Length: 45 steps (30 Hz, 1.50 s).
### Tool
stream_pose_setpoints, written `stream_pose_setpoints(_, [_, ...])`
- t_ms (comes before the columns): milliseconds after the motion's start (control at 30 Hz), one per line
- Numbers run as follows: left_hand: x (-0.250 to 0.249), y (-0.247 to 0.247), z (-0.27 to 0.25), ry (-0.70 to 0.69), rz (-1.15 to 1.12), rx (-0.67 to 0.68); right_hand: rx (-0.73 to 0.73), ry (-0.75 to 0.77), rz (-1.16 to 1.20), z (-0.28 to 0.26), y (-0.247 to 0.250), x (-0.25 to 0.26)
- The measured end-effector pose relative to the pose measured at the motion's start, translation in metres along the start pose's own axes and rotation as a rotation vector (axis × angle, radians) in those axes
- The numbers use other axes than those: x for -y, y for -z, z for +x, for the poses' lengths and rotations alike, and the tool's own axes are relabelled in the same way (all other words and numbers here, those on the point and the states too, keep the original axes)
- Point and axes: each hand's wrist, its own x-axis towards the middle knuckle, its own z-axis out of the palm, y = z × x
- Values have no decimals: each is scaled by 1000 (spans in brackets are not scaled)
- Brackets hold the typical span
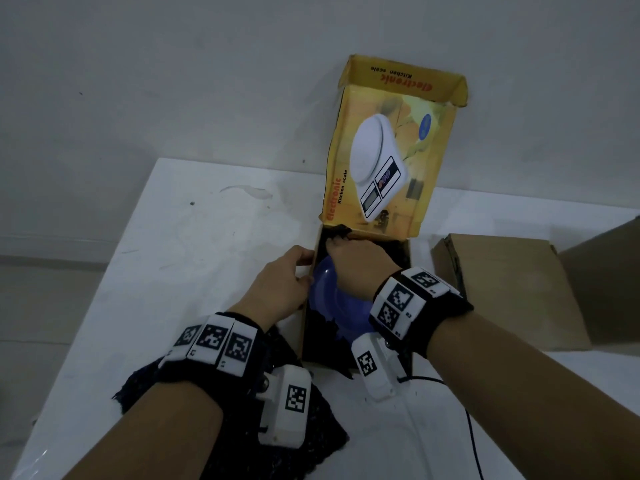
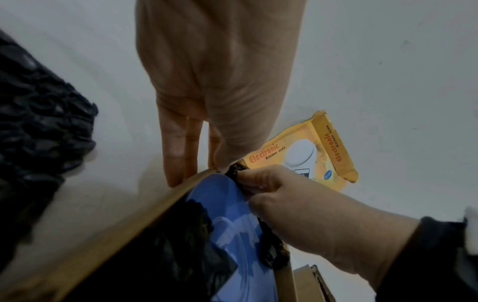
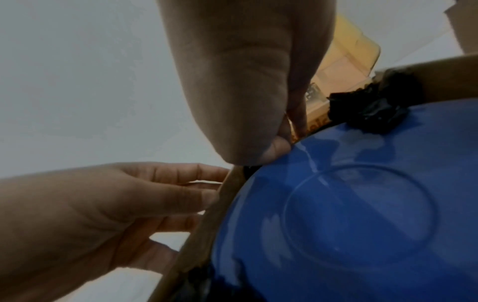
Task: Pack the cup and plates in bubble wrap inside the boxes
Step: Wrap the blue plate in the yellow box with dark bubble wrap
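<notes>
Blue plate [image 1: 332, 296] lies inside the open yellow box [image 1: 309, 317] at the middle of the white desk [image 1: 194, 258], on black bubble wrap [image 1: 327, 332] that lines the box and shows at the plate's near and far edges. Nearest the camera, a second sheet of black bubble wrap [image 1: 221, 424] is spread on the desk under the left forearm. The left hand [image 1: 277, 289] rests against the box's left wall, thumb over the top edge and fingers [image 2: 175, 143] straight down the outside (so it steadies the cardboard without curling round it). The right hand [image 1: 356, 268] reaches over the plate into the far left corner, where its fingers [image 2: 248, 177] are together, pinching a bunched bit of the black wrap by the plate's rim. Behind the hands the box lid [image 1: 381, 161] stands up, printed with a white kitchen scale and the words "Electronic Kitchen scale". To the right, apart from the yellow box, a plain brown cardboard box [image 1: 512, 289] sits on the desk, and a thin black cable [image 1: 472, 431] trails from the right wrist. The desk top is scuffed and marked, and its far edge meets a pale grey wall [image 1: 173, 81] with a few dark specks.
</notes>
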Motion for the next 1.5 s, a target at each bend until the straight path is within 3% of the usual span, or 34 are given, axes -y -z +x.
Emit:
stream_pose_setpoints(100, [-1,0,-2,-8,24,-10,85,6,48,-5,-4,-5])
stream_pose_setpoints(200, [0,1,-8,-33,110,-26,77,-1,198,-20,-9,-8])
stream_pose_setpoints(267, [2,7,-14,-61,200,-33,-56,-19,286,-34,-18,-4])
stream_pose_setpoints(333, [4,16,-22,-94,257,-73,-292,32,305,-56,-27,8])
stream_pose_setpoints(400, [4,28,-31,-120,266,-149,-548,218,241,-82,-39,27])
stream_pose_setpoints(467, [4,38,-37,-119,243,-188,-596,469,212,-109,-58,49])
stream_pose_setpoints(533, [5,45,-42,-104,232,-186,-418,651,192,-126,-81,69])
stream_pose_setpoints(600, [9,49,-48,-90,266,-163,-118,688,118,-134,-106,78])
stream_pose_setpoints(633, [12,49,-51,-83,277,-148,-35,688,91,-136,-115,78])
stream_pose_setpoints(700, [17,48,-59,-55,278,-108,-24,682,44,-139,-125,79])
stream_pose_setpoints(867, [33,41,-73,23,312,-68,-200,697,6,-138,-129,71])
stream_pose_setpoints(967, [35,40,-74,67,364,-55,-110,691,122,-141,-116,63])
stream_pose_setpoints(1033, [35,37,-73,102,367,-23,-97,678,74,-145,-113,62])
stream_pose_setpoints(1133, [33,33,-72,148,334,15,-162,644,-82,-148,-118,69])
stream_pose_setpoints(1267, [24,28,-69,121,389,0,-245,673,-17,-151,-125,53])
stream_pose_setpoints(1367, [17,22,-65,45,438,-22,-25,601,61,-165,-110,29])
stream_pose_setpoints(1467, [10,10,-61,-28,317,-35,202,445,216,-184,-89,10])
stream_pose_setpoints(1500, [8,6,-59,-43,257,-32,215,378,307,-189,-80,6])
